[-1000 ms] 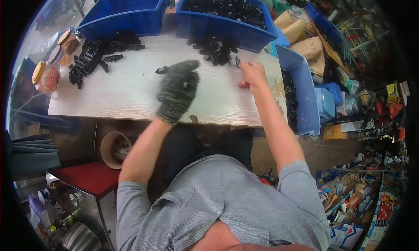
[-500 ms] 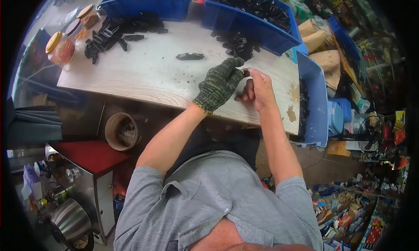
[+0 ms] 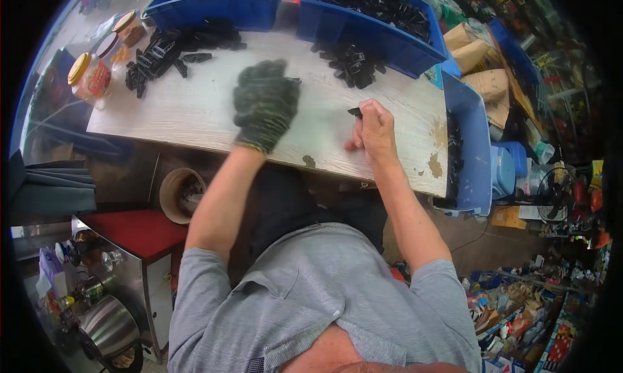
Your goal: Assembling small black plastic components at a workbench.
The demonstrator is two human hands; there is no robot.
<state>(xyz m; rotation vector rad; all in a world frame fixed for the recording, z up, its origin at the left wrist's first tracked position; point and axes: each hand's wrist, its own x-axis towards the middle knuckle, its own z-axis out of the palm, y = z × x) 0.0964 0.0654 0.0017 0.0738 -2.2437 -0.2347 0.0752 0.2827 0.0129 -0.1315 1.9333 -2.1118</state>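
My left hand, in a dark green knitted glove, is blurred above the middle of the table. Its fingers are smeared by motion. The tip of a black plastic part shows beside the glove; whether the hand touches it is unclear. My bare right hand pinches a small black plastic piece between thumb and forefinger, over the right side of the white wood-grain tabletop. Beyond this hand lies a loose heap of black plastic parts. Another heap of black parts sits at the far left.
Two blue bins stand along the back edge, the left bin and the right bin full of black parts. A lighter blue bin borders the right edge. Lidded jars stand at left. A bucket sits below the table.
My left hand has moved left, away from my right hand, to where the single black part lies. My right hand has shifted slightly left and down, still pinching a small black piece.
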